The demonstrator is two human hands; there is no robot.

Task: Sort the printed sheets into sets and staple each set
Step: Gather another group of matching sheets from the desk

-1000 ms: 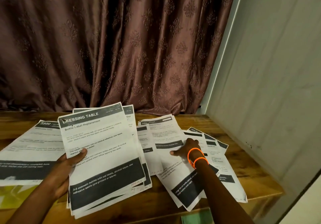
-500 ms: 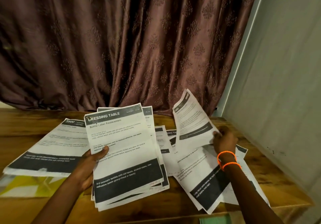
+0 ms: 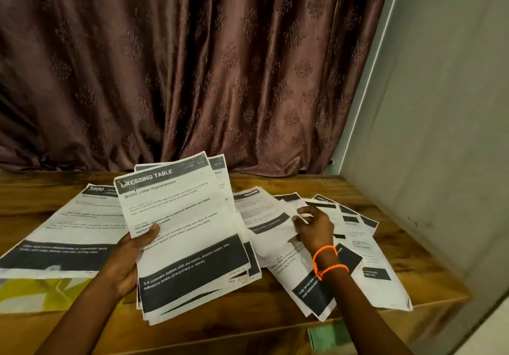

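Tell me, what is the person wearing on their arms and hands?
Both forearms are bare, with no sleeves showing and no gloves. The right hand has two thin bright orange bracelets round its wrist; they look like cord or tiny beads. The left hand and its wrist wear nothing visible: no watch, band or ring.

Head-worn view, facing down, close over table (image 3: pixel 275 335)

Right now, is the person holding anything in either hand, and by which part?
The left hand grips the "Dressing Table" stack at its left edge, thumb on top. The right hand pinches a loose sheet at its right edge.
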